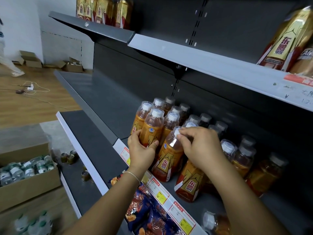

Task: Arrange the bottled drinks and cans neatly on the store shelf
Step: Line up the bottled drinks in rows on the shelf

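White wall (20, 22) at 10 o'clock, meeting a wood-plank floor (33, 102). Open cardboard boxes (71, 65) lie along the wall base. A white cable (39, 92) trails across the floor at 9 o'clock. Dark grey metal shelving back panel (237, 19) fills 12 to 3 o'clock. Lighting even.

Both hands (141, 148) (201, 146) grip amber bottles (150, 131) (171, 155) on the shelf (118, 106).
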Action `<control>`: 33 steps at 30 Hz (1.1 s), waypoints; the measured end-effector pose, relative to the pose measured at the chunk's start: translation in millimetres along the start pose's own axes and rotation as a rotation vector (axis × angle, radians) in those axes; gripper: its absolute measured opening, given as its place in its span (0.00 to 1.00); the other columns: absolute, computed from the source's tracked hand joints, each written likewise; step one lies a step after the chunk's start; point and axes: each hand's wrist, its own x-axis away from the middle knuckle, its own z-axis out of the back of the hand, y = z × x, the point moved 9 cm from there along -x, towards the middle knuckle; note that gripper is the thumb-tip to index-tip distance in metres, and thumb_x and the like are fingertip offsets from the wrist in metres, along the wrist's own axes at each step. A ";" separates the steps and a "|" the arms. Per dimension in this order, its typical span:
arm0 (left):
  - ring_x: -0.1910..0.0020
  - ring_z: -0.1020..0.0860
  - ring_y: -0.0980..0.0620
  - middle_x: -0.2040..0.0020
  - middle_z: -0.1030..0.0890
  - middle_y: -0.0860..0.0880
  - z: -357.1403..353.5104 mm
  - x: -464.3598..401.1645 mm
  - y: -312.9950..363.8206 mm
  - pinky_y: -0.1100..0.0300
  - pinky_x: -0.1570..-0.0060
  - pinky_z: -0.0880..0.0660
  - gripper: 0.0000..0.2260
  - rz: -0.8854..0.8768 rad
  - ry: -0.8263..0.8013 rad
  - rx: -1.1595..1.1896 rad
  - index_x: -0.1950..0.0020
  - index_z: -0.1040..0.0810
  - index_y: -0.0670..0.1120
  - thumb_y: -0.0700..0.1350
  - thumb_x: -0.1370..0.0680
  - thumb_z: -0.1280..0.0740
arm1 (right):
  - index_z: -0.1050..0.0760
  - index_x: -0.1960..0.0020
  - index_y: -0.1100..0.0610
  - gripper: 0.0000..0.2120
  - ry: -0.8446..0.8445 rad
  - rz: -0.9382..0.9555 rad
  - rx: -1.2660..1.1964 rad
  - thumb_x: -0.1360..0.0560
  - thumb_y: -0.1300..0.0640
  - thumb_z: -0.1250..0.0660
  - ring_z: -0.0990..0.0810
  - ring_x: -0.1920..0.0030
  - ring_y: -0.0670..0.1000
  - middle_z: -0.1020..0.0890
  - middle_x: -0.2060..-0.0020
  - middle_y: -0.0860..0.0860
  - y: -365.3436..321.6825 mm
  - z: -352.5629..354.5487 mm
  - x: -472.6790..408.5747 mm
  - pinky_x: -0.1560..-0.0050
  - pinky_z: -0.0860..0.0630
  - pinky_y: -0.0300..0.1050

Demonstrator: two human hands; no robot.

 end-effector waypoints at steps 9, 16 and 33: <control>0.40 0.30 0.56 0.38 0.32 0.53 -1.1 5.1 -7.3 0.77 0.50 0.36 0.29 -0.052 -0.010 0.020 0.34 0.32 0.53 0.47 0.30 0.22 | 0.15 0.45 0.53 0.09 0.015 -0.014 -0.026 0.24 0.53 0.27 0.18 0.44 0.46 0.14 0.46 0.48 3.4 1.3 0.4 0.51 0.40 0.19; 0.38 0.31 0.56 0.37 0.32 0.54 4.2 5.3 -13.1 0.63 0.40 0.31 0.32 -0.099 -0.095 -0.051 0.31 0.34 0.54 0.52 0.30 0.23 | 0.15 0.43 0.53 0.10 0.042 -0.012 -0.038 0.23 0.53 0.28 0.18 0.42 0.47 0.15 0.44 0.48 2.5 -0.1 0.6 0.44 0.31 0.32; 0.47 0.22 0.54 0.50 0.20 0.56 34.8 68.7 137.9 0.58 0.48 0.24 0.12 -0.554 -0.080 0.023 0.47 0.19 0.49 0.38 0.24 0.38 | 0.18 0.51 0.44 0.12 0.181 -0.067 -0.569 0.22 0.61 0.30 0.18 0.53 0.35 0.16 0.54 0.39 26.7 36.8 9.6 0.55 0.24 0.27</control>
